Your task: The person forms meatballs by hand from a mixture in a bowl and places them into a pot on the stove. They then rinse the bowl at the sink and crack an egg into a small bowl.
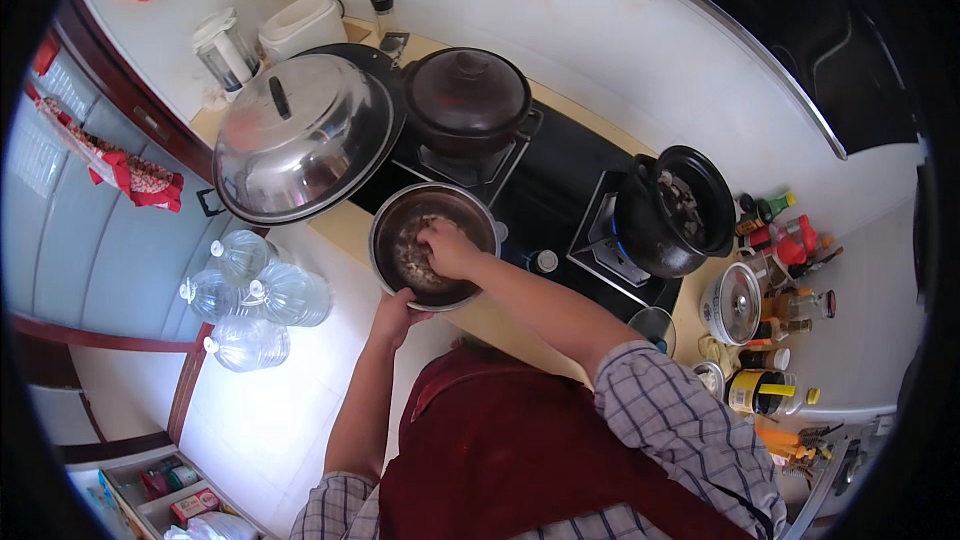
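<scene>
A deep metal bowl (381, 251) is tilted over the front edge of the stove. My left hand (399, 315) grips its near rim, thumb over the edge. Inside, my right hand (450, 249) reaches down with curled fingers into small, pale, wet pieces of food (414, 259). Whether it holds any of them is hidden. Beyond the bowl, a lidded dark clay pot (469, 94) sits on the left burner. To the right, an uncovered black pot (660, 240) with chunks of food (681, 202) stands over a blue gas flame.
At the left, a wok carries a large domed steel lid (300, 135). Several big water bottles (289, 296) stand on the floor. Along the right counter are a lidded bowl (727, 307), sauce bottles (765, 390) and a small clear lid (651, 326). A range hood (825, 37) overhangs the right.
</scene>
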Available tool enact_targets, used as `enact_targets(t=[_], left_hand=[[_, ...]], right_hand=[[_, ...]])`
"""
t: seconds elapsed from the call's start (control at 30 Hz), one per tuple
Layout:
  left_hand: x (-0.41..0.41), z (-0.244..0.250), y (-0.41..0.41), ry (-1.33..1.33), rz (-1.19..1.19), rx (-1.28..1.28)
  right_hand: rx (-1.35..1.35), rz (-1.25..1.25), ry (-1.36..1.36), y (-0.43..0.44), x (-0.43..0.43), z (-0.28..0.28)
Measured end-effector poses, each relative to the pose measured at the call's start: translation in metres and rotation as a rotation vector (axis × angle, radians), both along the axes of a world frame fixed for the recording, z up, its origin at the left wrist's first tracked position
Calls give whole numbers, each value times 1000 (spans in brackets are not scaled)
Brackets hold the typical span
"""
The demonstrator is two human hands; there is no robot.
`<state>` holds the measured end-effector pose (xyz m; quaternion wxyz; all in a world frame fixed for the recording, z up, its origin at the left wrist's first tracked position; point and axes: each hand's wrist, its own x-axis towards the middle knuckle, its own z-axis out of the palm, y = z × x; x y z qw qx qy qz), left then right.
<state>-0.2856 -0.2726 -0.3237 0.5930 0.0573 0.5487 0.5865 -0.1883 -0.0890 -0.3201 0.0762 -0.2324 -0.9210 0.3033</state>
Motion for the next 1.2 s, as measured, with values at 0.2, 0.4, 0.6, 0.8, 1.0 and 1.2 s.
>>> enact_targets(t=[0.2,0.4,0.6,0.8,1.0,1.2], left_hand=[[11,59,-19,72,-10,-9],[34,105,-26,100,-58,-65],[57,128,-29,133,-109,-47],[76,132,-24,142,-193,-31],[87,139,-13,157,-232,14],[102,144,-4,130,-284,22]], right_hand=[[25,427,-117,-6,37,59],[240,107,-144,-7,56,94],[-62,268,-56,-20,105,130],[188,4,74,-5,110,128],[-34,294,-56,-36,132,133],[29,62,7,-3,174,168]])
